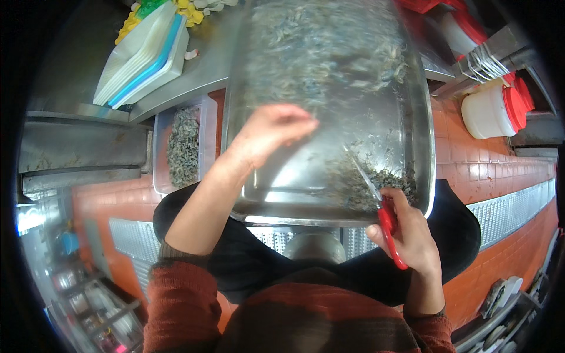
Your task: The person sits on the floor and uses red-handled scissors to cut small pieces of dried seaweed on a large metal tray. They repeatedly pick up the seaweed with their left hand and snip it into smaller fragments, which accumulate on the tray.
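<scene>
My right hand [417, 238] holds scissors with red handles [387, 229]. Their narrow metal blades [362, 170] point up and left over a deep stainless steel tray [282, 176]. Above the tray's middle is my left hand [282, 125], blurred, its fingers drawn together; whether something small is between them cannot be told. Small grey-blue raw shrimp [304, 48], smeared by blur, are spread over the tray's far half. In its near right corner, beside the blades, lies a dark heap of what look like shrimp trimmings [375, 185].
A translucent plastic bin [207, 132] with a pile of shrimp [183, 150] stands left of the tray. Stacked white and blue plastic baskets [145, 61] rest on the steel counter [207, 70]. White tubs with red lids [490, 112] stand right. Metal drain grating [507, 216] crosses the orange tiled floor [468, 150].
</scene>
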`<state>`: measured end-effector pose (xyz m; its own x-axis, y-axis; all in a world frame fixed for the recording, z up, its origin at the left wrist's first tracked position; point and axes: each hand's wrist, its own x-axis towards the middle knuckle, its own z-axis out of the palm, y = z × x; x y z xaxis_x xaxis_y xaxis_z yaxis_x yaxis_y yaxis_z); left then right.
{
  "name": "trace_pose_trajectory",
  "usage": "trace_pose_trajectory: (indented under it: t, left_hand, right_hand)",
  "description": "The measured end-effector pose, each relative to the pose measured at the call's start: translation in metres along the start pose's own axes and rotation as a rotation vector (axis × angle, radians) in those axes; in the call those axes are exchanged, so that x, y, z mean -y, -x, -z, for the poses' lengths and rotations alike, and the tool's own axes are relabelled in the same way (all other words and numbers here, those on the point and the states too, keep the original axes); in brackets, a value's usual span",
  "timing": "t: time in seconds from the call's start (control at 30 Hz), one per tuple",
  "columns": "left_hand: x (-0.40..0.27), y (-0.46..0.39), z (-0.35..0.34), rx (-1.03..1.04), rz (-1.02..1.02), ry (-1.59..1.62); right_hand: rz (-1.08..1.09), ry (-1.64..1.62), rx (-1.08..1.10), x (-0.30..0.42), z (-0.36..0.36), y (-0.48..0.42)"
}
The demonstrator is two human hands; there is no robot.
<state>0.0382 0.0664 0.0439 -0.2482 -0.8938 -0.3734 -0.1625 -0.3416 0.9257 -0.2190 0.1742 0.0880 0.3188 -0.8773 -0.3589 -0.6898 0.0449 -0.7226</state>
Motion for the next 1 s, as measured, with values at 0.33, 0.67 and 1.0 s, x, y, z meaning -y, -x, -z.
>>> trace_pose_trajectory:
  t: [0.33,0.67,1.0]
  left_hand:
    - [-0.001,0.011,-0.033,0.156,-0.089,-0.17]
    - [0.026,0.017,-0.028,0.339,0.171,0.129]
    - [0.038,-0.033,0.022,-0.274,-0.176,-0.628]
  right_hand:
    - [0.003,0.065,-0.01,-0.001,-0.001,0.001]
    - [-0.091,0.152,0.039,0.0,-0.003,0.004]
    - [-0.072,0.068,-0.038,-0.005,-0.007,0.002]
